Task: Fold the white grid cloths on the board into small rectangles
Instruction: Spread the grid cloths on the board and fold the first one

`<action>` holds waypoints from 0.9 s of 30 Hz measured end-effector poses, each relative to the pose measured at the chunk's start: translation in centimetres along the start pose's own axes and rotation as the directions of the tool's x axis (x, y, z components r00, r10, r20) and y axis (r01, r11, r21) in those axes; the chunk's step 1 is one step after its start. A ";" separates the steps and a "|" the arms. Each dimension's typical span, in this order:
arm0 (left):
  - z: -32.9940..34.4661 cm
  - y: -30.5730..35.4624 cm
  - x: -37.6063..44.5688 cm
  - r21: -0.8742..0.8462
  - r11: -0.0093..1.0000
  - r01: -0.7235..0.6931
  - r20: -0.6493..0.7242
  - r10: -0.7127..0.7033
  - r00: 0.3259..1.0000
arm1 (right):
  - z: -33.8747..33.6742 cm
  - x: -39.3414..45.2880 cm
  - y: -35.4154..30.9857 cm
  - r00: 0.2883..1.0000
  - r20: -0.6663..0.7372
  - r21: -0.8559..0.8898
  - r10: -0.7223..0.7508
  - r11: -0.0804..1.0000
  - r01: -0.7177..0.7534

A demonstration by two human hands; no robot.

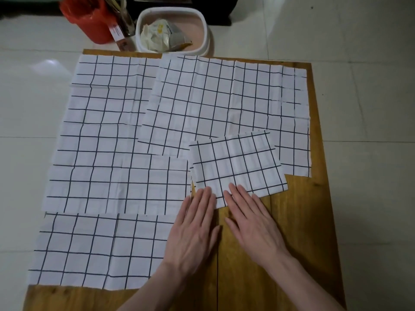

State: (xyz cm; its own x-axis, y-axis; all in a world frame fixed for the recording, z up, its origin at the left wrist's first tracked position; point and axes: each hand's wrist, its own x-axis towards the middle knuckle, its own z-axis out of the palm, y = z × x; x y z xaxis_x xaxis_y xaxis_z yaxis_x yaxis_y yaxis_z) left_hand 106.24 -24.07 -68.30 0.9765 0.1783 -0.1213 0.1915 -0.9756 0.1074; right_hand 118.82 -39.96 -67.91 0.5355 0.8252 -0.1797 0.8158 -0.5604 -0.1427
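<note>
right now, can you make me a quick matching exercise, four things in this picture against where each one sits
Things:
1. folded grid cloth
2. red bucket
3. white oval bin
4. nearest unfolded grid cloth

Places:
A. on the floor beyond the board's far edge, furthest left
B. near left part of the wooden board, overhanging its left edge
C. under the fingertips of both flat hands, left hand and right hand
D. on the floor beyond the board's far edge, holding crumpled wrappers

Pairs: 1-C, 2-A, 3-D, 4-B
</note>
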 end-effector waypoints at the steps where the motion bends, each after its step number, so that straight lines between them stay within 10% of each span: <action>1: 0.2 -0.1 -0.2 -0.001 1.000 0.006 0.003 -0.006 1.000 | 0.2 -0.1 0.0 1.000 0.020 -0.002 -0.001 1.000 0.001; 27: 0.4 -1.1 -1.2 0.026 0.998 -0.056 0.010 0.056 0.998 | 0.2 -1.3 -0.2 0.991 0.101 -0.017 0.092 0.996 -0.090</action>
State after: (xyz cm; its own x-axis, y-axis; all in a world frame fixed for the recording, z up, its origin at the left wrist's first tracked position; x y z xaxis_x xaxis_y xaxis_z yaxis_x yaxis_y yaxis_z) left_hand 104.82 -23.30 -68.63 0.9847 0.1220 -0.1247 0.1335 -0.9871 0.0886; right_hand 117.97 -40.93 -67.90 0.5833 0.7591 -0.2891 0.7676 -0.6315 -0.1096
